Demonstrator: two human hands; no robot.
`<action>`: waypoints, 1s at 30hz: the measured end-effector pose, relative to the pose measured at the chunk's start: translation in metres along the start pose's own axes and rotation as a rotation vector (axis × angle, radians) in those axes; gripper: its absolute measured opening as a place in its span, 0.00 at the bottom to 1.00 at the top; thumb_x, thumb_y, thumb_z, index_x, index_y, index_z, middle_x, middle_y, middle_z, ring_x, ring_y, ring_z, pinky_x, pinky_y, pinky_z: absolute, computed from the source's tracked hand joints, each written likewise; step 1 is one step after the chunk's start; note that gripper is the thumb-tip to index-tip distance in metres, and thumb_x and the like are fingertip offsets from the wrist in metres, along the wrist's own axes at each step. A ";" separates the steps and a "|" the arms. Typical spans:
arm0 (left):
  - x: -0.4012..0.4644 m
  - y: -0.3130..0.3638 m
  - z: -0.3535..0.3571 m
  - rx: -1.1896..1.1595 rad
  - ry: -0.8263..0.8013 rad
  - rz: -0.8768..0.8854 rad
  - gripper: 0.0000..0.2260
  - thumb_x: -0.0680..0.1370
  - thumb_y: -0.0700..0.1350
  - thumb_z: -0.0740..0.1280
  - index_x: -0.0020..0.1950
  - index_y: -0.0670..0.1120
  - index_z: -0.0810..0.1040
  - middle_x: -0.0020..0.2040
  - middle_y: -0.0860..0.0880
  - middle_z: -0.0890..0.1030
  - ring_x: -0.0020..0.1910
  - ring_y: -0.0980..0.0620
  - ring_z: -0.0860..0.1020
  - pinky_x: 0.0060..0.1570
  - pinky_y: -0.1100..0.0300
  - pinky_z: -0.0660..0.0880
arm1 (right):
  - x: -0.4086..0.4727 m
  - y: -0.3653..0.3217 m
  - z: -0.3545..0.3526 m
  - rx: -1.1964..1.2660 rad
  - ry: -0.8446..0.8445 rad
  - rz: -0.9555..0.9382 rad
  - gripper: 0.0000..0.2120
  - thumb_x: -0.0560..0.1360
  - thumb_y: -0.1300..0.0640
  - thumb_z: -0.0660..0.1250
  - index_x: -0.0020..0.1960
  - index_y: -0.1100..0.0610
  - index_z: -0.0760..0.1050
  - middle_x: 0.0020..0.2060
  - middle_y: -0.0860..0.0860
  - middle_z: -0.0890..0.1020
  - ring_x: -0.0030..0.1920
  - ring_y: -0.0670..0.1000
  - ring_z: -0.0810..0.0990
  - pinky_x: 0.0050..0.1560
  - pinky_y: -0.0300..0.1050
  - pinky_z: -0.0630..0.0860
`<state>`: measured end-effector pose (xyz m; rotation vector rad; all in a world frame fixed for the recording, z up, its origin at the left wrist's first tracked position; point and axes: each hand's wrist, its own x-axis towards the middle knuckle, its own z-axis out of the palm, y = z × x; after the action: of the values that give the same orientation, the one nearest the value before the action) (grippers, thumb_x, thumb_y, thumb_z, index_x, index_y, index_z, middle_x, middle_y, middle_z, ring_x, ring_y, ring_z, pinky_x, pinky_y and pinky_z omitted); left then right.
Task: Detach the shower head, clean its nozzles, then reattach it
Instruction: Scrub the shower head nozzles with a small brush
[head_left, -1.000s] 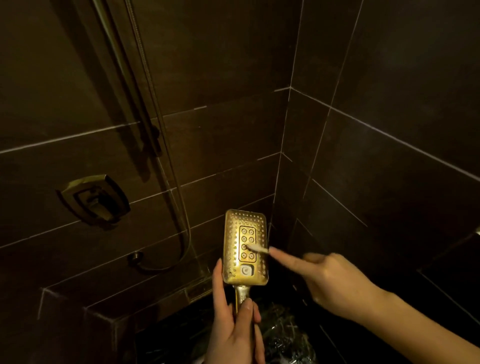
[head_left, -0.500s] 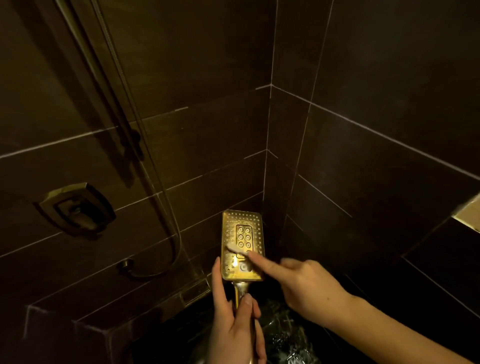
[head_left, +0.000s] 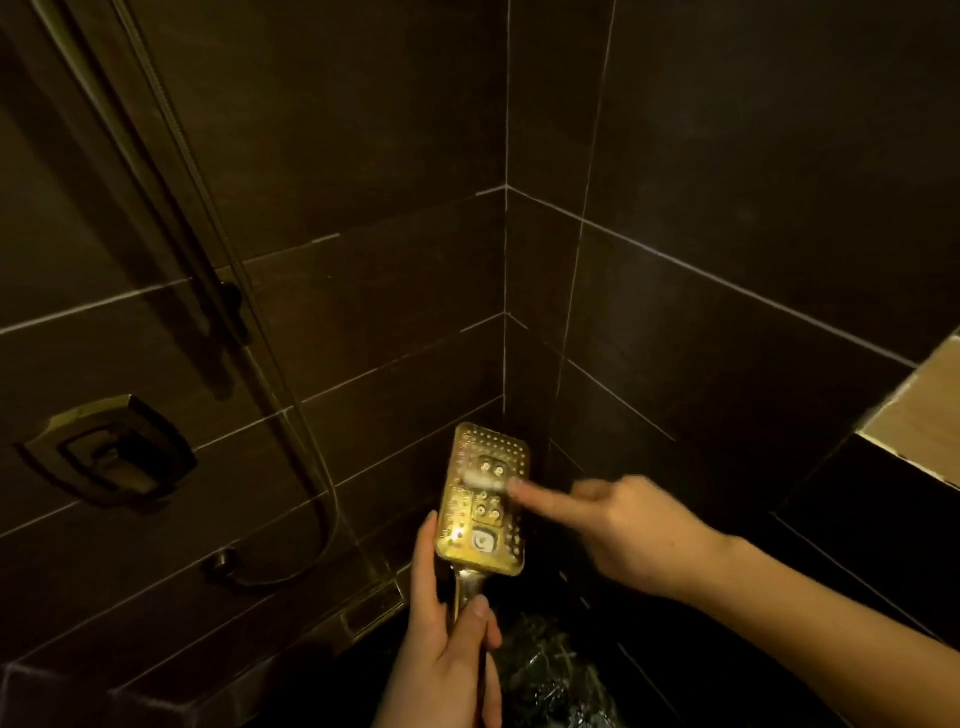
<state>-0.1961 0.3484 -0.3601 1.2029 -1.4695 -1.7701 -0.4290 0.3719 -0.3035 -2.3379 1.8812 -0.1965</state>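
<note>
Dark tiled shower corner (head_left: 506, 249): left hand (head_left: 441, 654) grips the handle of an upright gold shower head (head_left: 483, 499), while right hand (head_left: 623, 535) pinches a small white brush (head_left: 480, 479) against its nozzles.

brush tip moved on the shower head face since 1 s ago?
Yes. Judged against the shower head's nozzle block, the brush tip in the right hand has gone from the block's right edge leftward across it, and now lies over its upper rows.

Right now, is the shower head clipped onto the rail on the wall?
No, the shower head is off the rail, held by its handle in the left hand.
</note>
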 end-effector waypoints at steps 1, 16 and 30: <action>0.001 0.002 0.000 -0.068 -0.001 -0.028 0.37 0.82 0.36 0.63 0.69 0.80 0.60 0.41 0.43 0.85 0.35 0.46 0.78 0.42 0.47 0.74 | -0.005 -0.007 0.003 0.025 -0.065 -0.052 0.38 0.77 0.58 0.58 0.78 0.36 0.43 0.40 0.47 0.76 0.28 0.45 0.68 0.29 0.40 0.68; -0.002 0.024 0.011 -0.306 -0.092 -0.083 0.32 0.80 0.40 0.65 0.66 0.79 0.64 0.48 0.33 0.79 0.28 0.38 0.75 0.31 0.49 0.74 | -0.026 -0.024 0.017 0.309 0.179 0.285 0.46 0.75 0.61 0.61 0.73 0.26 0.36 0.45 0.45 0.78 0.41 0.44 0.77 0.43 0.40 0.75; -0.010 0.038 0.038 -0.284 -0.300 -0.051 0.35 0.83 0.39 0.60 0.65 0.83 0.61 0.40 0.39 0.79 0.20 0.47 0.70 0.19 0.60 0.70 | -0.091 0.028 0.023 0.412 0.412 0.718 0.26 0.81 0.55 0.60 0.73 0.34 0.59 0.33 0.50 0.81 0.26 0.48 0.77 0.28 0.48 0.75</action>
<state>-0.2299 0.3647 -0.3205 0.8669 -1.2927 -2.1822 -0.4714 0.4551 -0.3326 -1.3249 2.4285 -0.9195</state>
